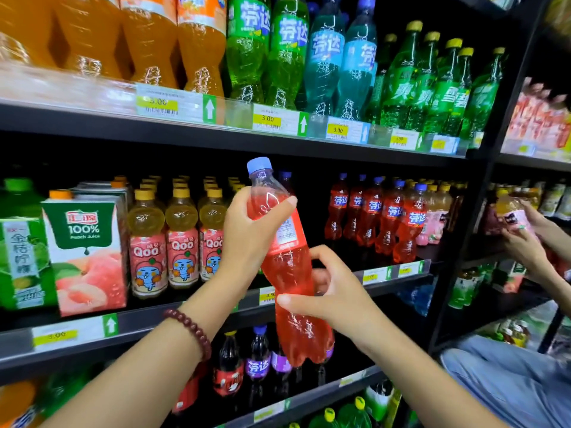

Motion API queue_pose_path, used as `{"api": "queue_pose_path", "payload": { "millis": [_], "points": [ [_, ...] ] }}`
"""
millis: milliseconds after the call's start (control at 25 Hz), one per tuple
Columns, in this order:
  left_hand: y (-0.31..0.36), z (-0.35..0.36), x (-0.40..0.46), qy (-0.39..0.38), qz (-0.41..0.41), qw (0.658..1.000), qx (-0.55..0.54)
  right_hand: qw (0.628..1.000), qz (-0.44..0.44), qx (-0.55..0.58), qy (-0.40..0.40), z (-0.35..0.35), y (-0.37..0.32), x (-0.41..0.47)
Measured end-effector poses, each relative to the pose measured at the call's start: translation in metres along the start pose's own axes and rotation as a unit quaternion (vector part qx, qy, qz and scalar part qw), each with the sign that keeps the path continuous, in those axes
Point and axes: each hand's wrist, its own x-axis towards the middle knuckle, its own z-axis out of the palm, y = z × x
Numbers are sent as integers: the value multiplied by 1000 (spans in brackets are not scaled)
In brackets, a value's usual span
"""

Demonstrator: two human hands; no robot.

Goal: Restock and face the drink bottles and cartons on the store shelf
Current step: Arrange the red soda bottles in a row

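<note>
Both the left hand (247, 233) and right hand (327, 296) grasped the tilted red bottle (287, 267); swinging it toward two o'clock risked toppling the shelved red bottles (375, 217).

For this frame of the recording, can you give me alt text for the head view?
Two hands hold a red soda bottle with a blue cap, tilted, in front of a stocked drinks shelf: the left hand grips its upper half, the right hand its lower half. Matching red bottles stand in a row to the right, with a gap beside them.
</note>
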Motion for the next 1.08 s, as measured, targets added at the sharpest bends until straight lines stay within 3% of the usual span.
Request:
{"api": "queue_pose_path", "payload": {
  "millis": [80,160,200,280,360,400,480,600,680,760,920,1080],
  "points": [
    [0,-2,0,6,-11,1000,20,966,-60,-219,122,12,2,-3],
    [-4,-4,-1,2,-30,1000,1,920,-103,-338,171,20,6,-3],
    [-6,-6,-3,-3,-28,1000,-6,928,-99,-325,151,20,9,-3],
    [-8,-9,-5,-18,-23,999,-34,989,-48,-136,29,13,11,2],
    [-9,-10,-4,-40,-25,997,-68,994,9,42,-102,1,10,4],
    [-9,-11,-5,-55,-30,995,-80,988,16,76,-132,-3,11,5],
    [-9,-9,-7,-83,-31,993,-76,993,-10,58,-103,-2,17,5],
    [-14,-6,-7,-81,-38,996,-14,996,-34,-47,68,14,27,1],
    [-21,-3,-7,-57,-52,997,7,968,-73,-186,150,23,32,-1],
    [-27,-2,-9,-46,-59,997,9,951,-86,-248,164,27,40,-1],
    [-29,6,-2,-59,-75,995,-5,987,-53,-111,101,19,43,4],
    [-27,24,11,-111,-28,991,73,985,-47,-51,157,7,52,22]
  ]
}}
